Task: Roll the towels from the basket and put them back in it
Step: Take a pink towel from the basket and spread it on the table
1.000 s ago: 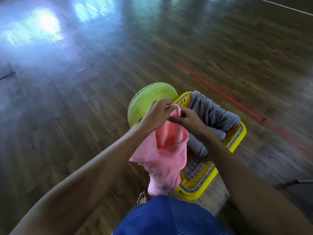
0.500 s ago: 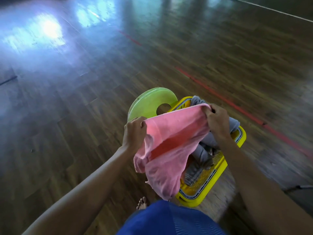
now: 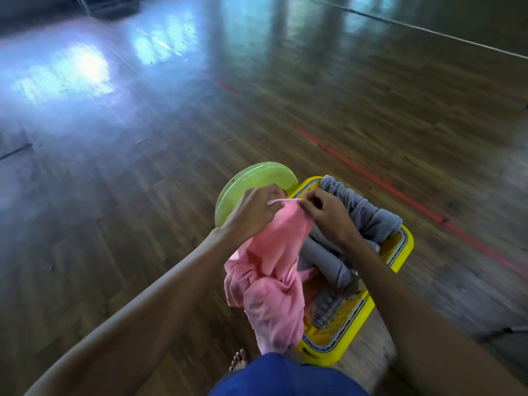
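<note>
The left grip (image 3: 254,214) and right grip (image 3: 328,217), close together, each pinch the top edge of the pink towel (image 3: 274,270), which hangs bunched below them over the yellow basket (image 3: 401,252) holding grey towels (image 3: 368,215).

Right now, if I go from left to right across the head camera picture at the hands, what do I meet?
Left hand → right hand → grey towels. Both hands pinch the pink towel.

Soft pink cloth towel (image 3: 274,270); glossy yellow plastic basket (image 3: 405,247); shiny wooden floor (image 3: 143,195)
</note>
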